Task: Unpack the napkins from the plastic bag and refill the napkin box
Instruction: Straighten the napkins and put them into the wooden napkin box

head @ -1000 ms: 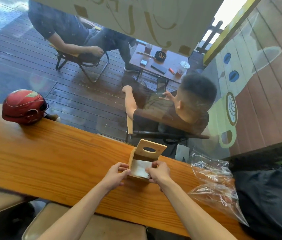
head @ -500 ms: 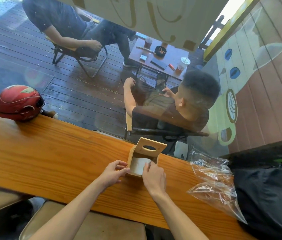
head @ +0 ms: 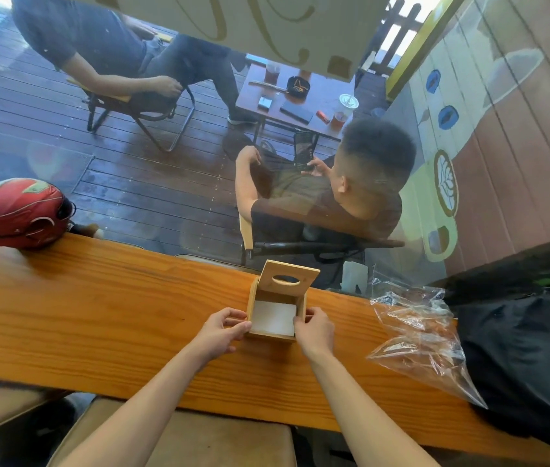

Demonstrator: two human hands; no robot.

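- Apparently nearly done: white napkins (head: 274, 317) lie inside the open napkin box (head: 277, 308); plastic bag (head: 418, 335) looks emptied.
- Left hand (head: 221, 333) and right hand (head: 314, 328) grip the box's sides; lid (head: 288, 276) not yet closed.

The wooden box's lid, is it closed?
No, the lid stands tilted up at the back of the napkin box, leaving white napkins visible inside.

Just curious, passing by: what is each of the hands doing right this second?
Left hand: fingers curled around the left side of the wooden napkin box, holding it.
Right hand: grips the box's right side.
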